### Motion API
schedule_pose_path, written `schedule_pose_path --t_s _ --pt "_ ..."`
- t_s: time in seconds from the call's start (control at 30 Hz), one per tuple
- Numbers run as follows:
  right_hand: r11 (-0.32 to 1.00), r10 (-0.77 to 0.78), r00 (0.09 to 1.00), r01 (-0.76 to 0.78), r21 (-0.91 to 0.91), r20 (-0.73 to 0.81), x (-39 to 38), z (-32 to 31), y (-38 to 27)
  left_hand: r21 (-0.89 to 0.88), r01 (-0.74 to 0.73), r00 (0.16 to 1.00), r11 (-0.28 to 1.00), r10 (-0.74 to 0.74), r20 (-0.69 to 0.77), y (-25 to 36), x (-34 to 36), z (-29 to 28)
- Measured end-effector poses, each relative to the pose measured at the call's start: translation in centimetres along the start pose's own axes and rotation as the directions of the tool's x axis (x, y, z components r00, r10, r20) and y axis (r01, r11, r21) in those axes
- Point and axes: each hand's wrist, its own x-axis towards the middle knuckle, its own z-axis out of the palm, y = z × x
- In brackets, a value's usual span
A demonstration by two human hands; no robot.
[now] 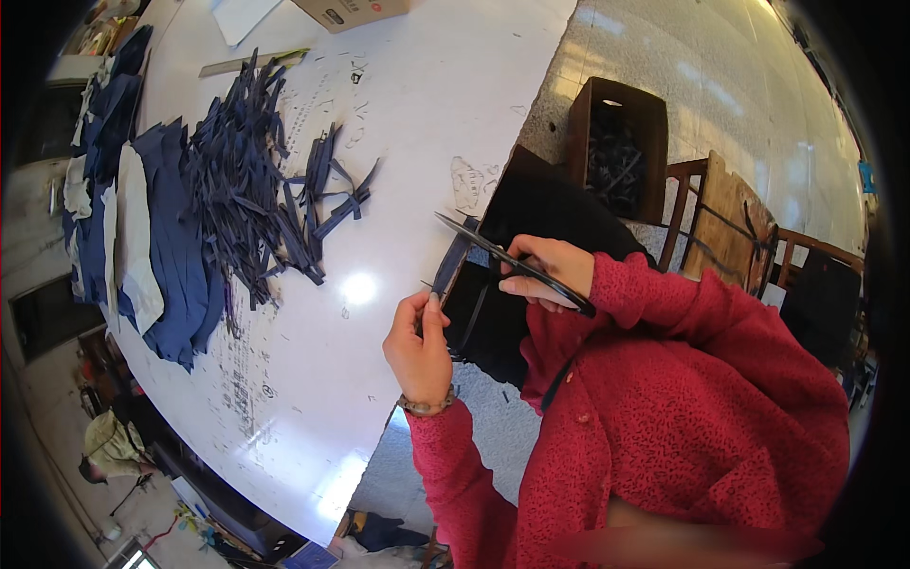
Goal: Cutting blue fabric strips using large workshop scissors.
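Observation:
My left hand (420, 346), with a bracelet at its wrist, pinches the lower end of a short navy cloth strip (453, 258) at the table's edge. My right hand (553, 268) is wrapped round the handles of black-handled scissors (471, 235). Their blades point up and left and lie across the strip near its upper end. Whether the blades are fully closed I cannot make out. On the white table (379, 114), left of my hands, lies a large heap of loose navy strips (242, 180). A smaller bunch of strips (327, 185) sits at its right side.
Navy cloth pieces (166, 228) and a pale piece (139, 251) hang over the far left edge. A ruler (227, 66) and a cardboard box (351, 11) are at the back. Right of the table stand an open brown box (621, 104) of dark scraps and a wooden chair (725, 223).

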Motion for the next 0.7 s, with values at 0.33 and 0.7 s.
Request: schedule_pose_path --t_s 0.33,0.7 --pt "0.999 0.023 0.999 -0.024 0.038 0.024 0.18 -0.42 0.1 0.014 0.014 1.0 1.0 -0.014 -0.018 0.13 0.03 0.04" --pt "0.998 0.052 0.998 -0.054 0.042 0.036 0.11 -0.22 -0.48 -0.016 0.045 0.999 0.999 -0.045 0.007 -0.29 0.29 -0.15"
